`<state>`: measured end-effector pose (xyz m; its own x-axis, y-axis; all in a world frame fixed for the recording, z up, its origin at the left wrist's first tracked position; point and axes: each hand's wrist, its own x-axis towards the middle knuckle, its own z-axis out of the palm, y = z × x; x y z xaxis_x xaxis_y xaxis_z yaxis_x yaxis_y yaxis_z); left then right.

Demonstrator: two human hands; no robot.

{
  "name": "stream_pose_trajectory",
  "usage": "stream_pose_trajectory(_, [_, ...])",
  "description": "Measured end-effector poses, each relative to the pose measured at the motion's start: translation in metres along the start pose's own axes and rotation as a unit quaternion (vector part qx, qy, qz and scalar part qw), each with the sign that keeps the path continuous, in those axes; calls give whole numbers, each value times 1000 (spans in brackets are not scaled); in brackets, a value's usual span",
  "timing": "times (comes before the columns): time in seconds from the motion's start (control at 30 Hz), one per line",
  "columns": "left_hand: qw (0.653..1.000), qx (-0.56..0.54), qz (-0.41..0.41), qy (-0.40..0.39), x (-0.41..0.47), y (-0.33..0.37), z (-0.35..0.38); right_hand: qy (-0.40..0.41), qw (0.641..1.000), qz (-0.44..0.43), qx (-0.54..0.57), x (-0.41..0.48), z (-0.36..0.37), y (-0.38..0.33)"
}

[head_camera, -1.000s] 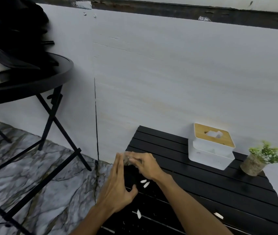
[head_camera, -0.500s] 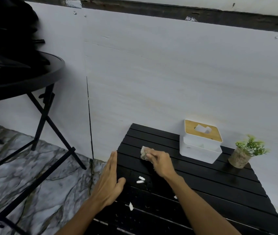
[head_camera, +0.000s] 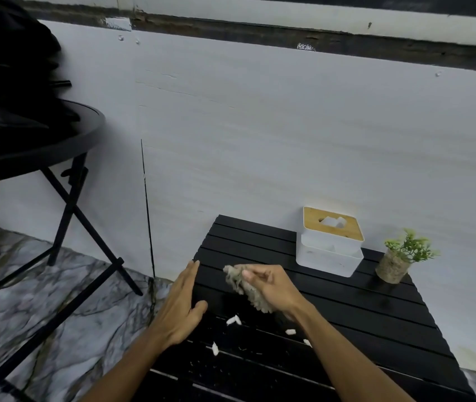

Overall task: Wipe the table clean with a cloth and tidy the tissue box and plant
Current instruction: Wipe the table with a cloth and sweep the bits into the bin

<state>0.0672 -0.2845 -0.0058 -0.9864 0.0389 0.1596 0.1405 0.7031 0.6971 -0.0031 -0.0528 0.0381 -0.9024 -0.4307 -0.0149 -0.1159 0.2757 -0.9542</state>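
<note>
A low black slatted table (head_camera: 355,309) stands against the wall. My right hand (head_camera: 271,288) grips a beige fuzzy cloth (head_camera: 245,288) over the table's left part. At the table's left edge my left hand (head_camera: 183,306) is held flat with straight fingers, thumb out, holding nothing. Several small white scraps (head_camera: 233,320) lie on the slats just below the cloth. A white tissue box with a wooden lid (head_camera: 331,242) sits at the back of the table. A small green plant in a brown pot (head_camera: 399,258) stands to its right.
A black round folding table (head_camera: 36,149) with a dark bag (head_camera: 7,71) on it stands at the left. Grey marble floor (head_camera: 57,314) lies below it. A pale wall (head_camera: 289,134) runs right behind the low table.
My right hand drew the cloth back toward me and lifted it slightly; more of the cloth shows now. My left hand stayed flat at the table's left edge. The camera view tilted.
</note>
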Motion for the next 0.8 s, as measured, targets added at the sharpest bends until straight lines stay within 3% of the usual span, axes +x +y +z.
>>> stream_pose_trajectory(0.2, [998,-9,55,33,33,27,1,9,996,80,29,21,-10,8])
stream_pose_trajectory(0.33, [997,25,79,-6,58,30,13,67,994,53,-72,32,-19,17])
stream_pose_trajectory(0.57, [998,-9,51,-22,100,32,33,83,970,28,-226,62,-61,16])
stream_pose_trajectory(0.8, [1000,-12,18,11,117,36,54,163,935,1,-316,64,-59,22])
